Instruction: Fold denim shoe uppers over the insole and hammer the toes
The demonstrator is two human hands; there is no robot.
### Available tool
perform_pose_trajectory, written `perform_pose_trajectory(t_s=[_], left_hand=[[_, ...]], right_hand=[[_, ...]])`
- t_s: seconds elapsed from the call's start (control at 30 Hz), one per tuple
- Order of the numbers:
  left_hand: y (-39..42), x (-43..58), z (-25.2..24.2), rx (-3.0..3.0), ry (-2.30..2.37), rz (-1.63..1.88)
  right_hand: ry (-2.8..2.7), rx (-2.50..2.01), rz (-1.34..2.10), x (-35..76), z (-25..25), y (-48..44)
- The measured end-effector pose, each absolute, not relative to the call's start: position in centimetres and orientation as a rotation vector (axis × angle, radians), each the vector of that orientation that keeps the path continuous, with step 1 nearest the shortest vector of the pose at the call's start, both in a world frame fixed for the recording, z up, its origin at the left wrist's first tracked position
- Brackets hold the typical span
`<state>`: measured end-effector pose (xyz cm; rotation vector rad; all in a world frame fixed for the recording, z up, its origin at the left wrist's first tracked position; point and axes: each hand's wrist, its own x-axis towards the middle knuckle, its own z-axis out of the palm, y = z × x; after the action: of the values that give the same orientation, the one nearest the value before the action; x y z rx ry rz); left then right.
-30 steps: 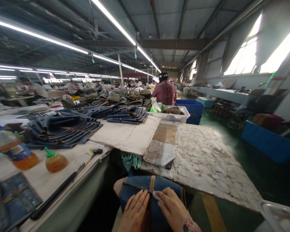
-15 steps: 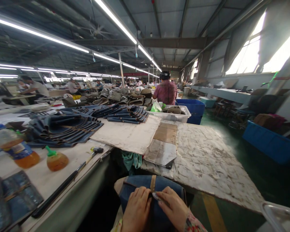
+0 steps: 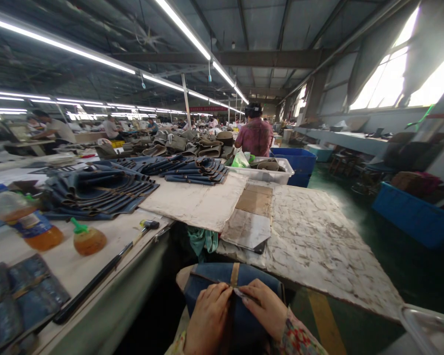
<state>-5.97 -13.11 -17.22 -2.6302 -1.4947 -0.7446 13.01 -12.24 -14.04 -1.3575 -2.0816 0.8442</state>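
The left hand [image 3: 209,313] and right hand [image 3: 262,306] grip the denim piece [image 3: 207,274] beside its tan strap [image 3: 235,274]; soft and light, hold at the folded edge.

Since a sec ago, our R hand [image 3: 263,306] has moved up, closer to the tan strap [image 3: 235,274] on the blue denim piece [image 3: 222,281], & more of our flowery sleeve [image 3: 298,340] shows.

Metal sliver [image 3: 241,294], too small to identify
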Motion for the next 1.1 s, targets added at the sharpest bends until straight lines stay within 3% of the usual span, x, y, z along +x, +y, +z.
perform_pose_trajectory(t_s=[0.2, 0.57, 1.1], left_hand=[[-13.6, -5.5, -15.4, -2.741, -1.603, -0.619], [-13.2, -5.6, -16.1, -2.813, -1.59, -0.569], [-12.5, -5.7, -15.7, -2.887, -1.506, -0.474]], right_hand=[[-2.219, -1.29, 0.74, 13.6, -15.2, -12.7], [-2.179, -1.315, 0.791, 14.1, -15.9, -12.3], [-2.355, -1.372, 0.533, 12.8, -15.8, -12.0]])
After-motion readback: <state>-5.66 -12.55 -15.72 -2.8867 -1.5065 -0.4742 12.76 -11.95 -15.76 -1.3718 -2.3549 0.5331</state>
